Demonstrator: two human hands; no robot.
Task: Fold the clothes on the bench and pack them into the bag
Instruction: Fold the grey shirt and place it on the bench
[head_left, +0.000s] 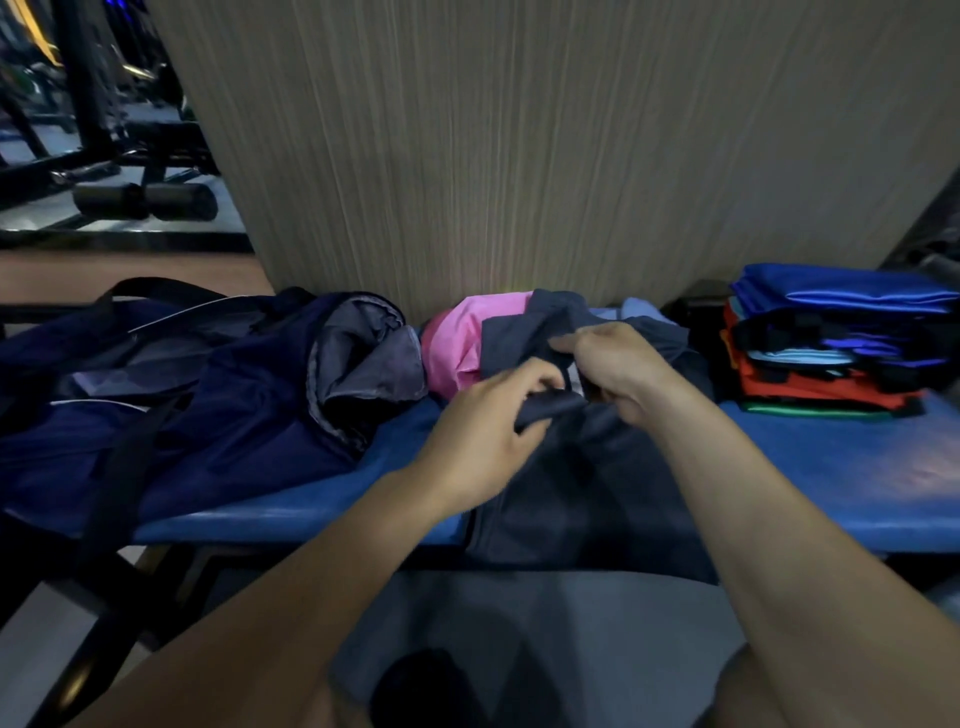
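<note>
Both grips are busy on one dark navy garment (587, 467) in the middle of the blue surface (831, 467). In the left hand (488, 415) the fingers curl round a bunched edge of the cloth. Just beside that grip, the right hand (618, 369) pinches another fold of the same piece, so the two hold it close together near its upper end. They probably sit this near each other to find and line up an edge or a seam before the cloth is spread and folded. Toward the person from the two grips, the garment trails over the front edge of the surface, so it is not yet flat.

Just beyond the grips, partly under the navy cloth, lies a pink garment (462, 338), loose and unfolded, with a pale blue piece (639, 309) peeping out beside it. Both look to be waiting their turn. Well off to the right of the right grip stands a stack of folded clothes (831, 353) in blue, orange, black and green, kept clear of the working spot and not yet packed. To the left of the left grip lies the dark blue bag (208, 395), its mouth gaping toward the hands and showing grey lining. I judge it is turned that way for easy loading. I cannot tell whether anything is inside.
</note>
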